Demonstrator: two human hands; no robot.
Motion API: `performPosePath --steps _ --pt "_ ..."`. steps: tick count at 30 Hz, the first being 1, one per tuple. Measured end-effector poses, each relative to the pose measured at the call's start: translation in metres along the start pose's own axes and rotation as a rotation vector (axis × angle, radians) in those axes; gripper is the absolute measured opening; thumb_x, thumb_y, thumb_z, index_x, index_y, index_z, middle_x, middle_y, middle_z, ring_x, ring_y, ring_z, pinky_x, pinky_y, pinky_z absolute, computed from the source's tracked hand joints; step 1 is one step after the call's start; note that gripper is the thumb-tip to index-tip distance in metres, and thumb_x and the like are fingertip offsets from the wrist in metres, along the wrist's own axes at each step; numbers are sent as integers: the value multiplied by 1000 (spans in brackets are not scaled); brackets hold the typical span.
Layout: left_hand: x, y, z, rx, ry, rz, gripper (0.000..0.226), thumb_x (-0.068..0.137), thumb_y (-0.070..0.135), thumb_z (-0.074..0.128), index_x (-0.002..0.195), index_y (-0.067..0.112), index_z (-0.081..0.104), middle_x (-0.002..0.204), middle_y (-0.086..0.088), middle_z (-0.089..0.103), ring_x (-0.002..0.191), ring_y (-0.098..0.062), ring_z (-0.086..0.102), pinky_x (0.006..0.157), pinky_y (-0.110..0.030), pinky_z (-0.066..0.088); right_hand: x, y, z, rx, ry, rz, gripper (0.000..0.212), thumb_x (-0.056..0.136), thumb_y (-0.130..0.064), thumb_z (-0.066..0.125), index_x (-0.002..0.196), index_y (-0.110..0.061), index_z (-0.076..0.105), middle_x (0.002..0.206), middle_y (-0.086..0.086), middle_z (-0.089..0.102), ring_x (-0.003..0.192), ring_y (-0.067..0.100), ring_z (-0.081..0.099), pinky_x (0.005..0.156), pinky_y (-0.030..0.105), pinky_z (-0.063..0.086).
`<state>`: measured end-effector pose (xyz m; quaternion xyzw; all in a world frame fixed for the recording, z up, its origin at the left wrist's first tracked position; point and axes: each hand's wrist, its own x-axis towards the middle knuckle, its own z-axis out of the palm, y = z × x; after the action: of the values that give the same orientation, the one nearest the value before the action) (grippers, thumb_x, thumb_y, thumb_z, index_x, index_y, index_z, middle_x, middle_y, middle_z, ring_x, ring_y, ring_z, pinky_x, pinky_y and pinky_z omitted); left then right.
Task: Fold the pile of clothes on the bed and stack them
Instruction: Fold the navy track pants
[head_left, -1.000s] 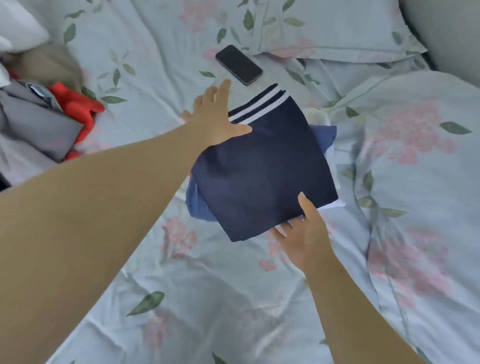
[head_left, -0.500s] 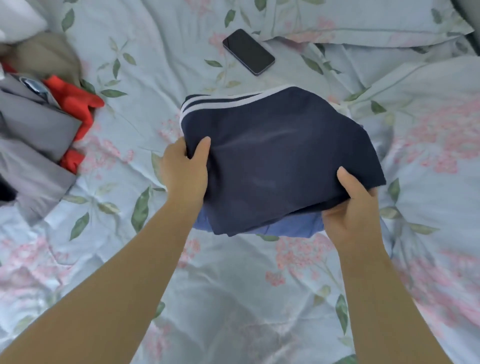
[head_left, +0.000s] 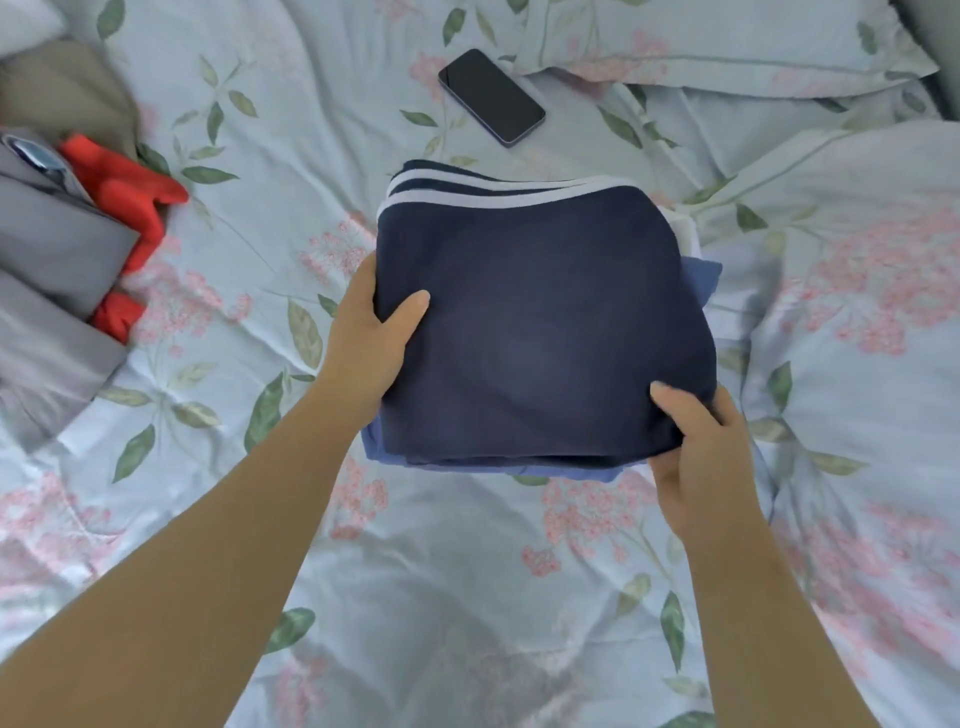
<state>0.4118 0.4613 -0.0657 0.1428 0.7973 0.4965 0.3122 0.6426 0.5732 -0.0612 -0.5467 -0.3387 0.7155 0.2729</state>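
Observation:
A stack of folded clothes sits in the middle of the bed. Its top piece is a dark navy garment (head_left: 540, 322) with white stripes along its far edge. A lighter blue garment (head_left: 701, 275) peeks out beneath it at the right and at the near edge. My left hand (head_left: 371, 338) grips the stack's left side, thumb on top. My right hand (head_left: 698, 452) grips the near right corner, thumb on top, fingers hidden underneath.
A black phone (head_left: 491, 96) lies face up beyond the stack. Unfolded clothes lie at the left edge: grey fabric (head_left: 52, 260), a red piece (head_left: 130, 197) and a tan one (head_left: 67, 88). Pillows (head_left: 727, 47) lie at the back right on the floral bedsheet (head_left: 467, 597).
My left hand came back from the far corner to grip the stack's left side. My right hand stays on the near right corner. The stack turned squarer to me.

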Motion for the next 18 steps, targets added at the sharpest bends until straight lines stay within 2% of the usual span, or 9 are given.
performPosePath --steps 3,4,5,7,8,10,15,17,18 --pt "4 -13 -1 158 -76 -59 51 89 36 59 137 36 40 124 16 54 118 -14 52 101 -37 43 -7 24 -6 -224 83 70 19 79 -4 61 96 -13 60 98 2 66 89 21 59 68 29 46" --pt "6 -19 1 227 -72 -78 61 82 49 60 138 39 38 130 11 53 120 -20 51 102 -42 42 -7 28 -4 -279 97 95 29 75 -13 66 102 -11 58 104 3 65 91 21 59 69 29 47" --pt "6 -23 3 248 -47 -114 72 73 61 60 138 43 35 133 7 50 121 -24 50 102 -45 42 -6 29 0 -289 97 83 48 68 -24 70 111 -11 55 112 3 64 95 20 60 73 33 50" --pt "4 -24 11 217 -10 -159 82 65 68 61 138 43 34 134 2 46 118 -24 50 102 -46 42 1 25 9 -266 113 12 75 60 -38 77 127 -20 48 121 -4 61 106 17 60 85 38 53" --pt "3 -23 16 208 -1 -148 79 69 64 62 139 40 33 134 0 44 117 -22 49 102 -44 42 6 21 14 -270 108 -35 75 65 -37 79 130 -24 46 122 -9 60 108 14 60 87 36 52" --pt "1 -19 22 187 29 -104 73 76 54 62 141 38 33 134 1 43 117 -19 49 104 -40 41 14 8 23 -344 101 -119 61 76 -28 76 130 -26 47 116 -15 60 105 9 59 85 30 50" --pt "-6 -17 26 48 106 75 50 91 24 54 138 29 40 125 17 53 117 -9 50 101 -34 41 27 -18 22 -550 146 -431 42 80 -23 70 119 -29 54 105 -21 59 103 11 58 85 29 47" --pt "-7 -21 29 80 95 16 42 91 30 53 132 26 43 116 18 54 114 -13 50 100 -36 41 33 -14 16 -585 130 -371 35 81 -24 69 113 -26 53 101 -21 58 103 15 59 84 31 48" --pt "-7 -23 31 153 93 -35 38 89 38 53 125 25 46 115 13 54 114 -19 49 101 -41 40 35 -10 13 -599 115 -297 33 81 -27 69 108 -23 52 97 -18 57 104 19 59 84 34 49"
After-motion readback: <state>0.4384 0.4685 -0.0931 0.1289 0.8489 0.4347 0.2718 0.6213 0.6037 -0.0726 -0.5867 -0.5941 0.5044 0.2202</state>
